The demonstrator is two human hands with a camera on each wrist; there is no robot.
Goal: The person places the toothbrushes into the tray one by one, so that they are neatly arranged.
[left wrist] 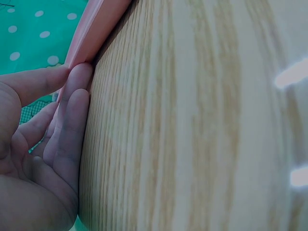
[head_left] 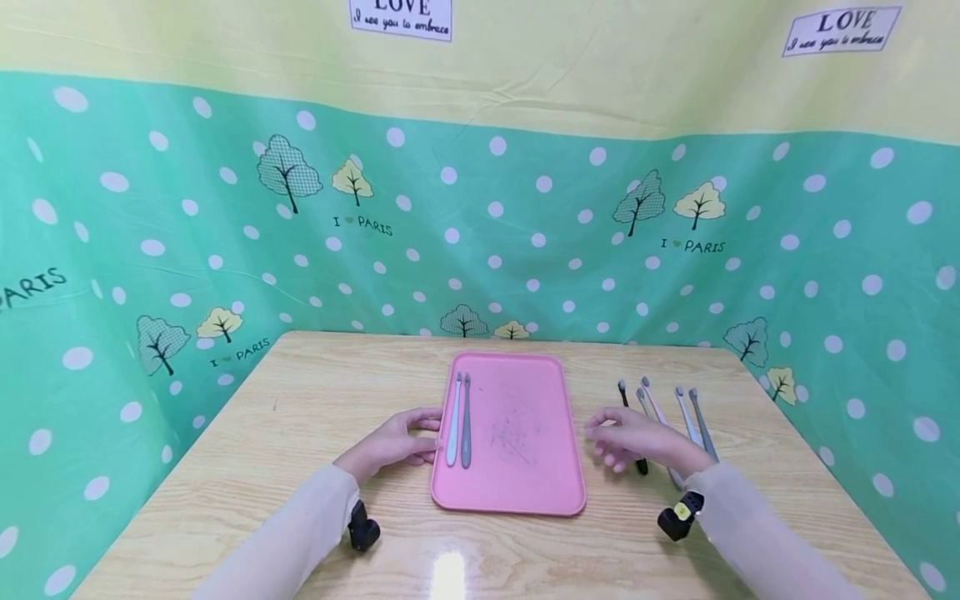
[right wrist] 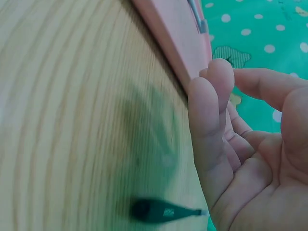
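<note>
Insp. note, risk focus.

Pink tray (head_left: 525, 467) sits centre of worktop (head_left: 300, 417), w/ two toothbrushes, one white (head_left: 453, 421) and one grey (head_left: 466, 425), lying side by side along its left edge. Five more brushes (head_left: 678, 412) lie loose on the worktop right of the tray.

Left hand (head_left: 393, 446): grip released, fingers straight, fingertips (left wrist: 79, 79) touching the tray's left rim, palm edge on the worktop. Holds nothing.

Right hand (head_left: 633, 442): grip released, fingers relaxed, hovering above the loose brushes, just beside the tray's right edge. Nothing grasped. Black-handled brush (right wrist: 161, 211) lies directly under it.

Risks, as judged:
- Loose brushes lie close together; a reach for one could nudge a neighbour and roll or skew it.
- Left fingers only press the rim; a bump from the right side could slide the tray, as the worktop looks smooth.
- The two brushes in the tray lie nearly touching; setting another beside them could knock them out of line.
- The sleeve of the right arm passes over the handle ends and may drag them.
</note>
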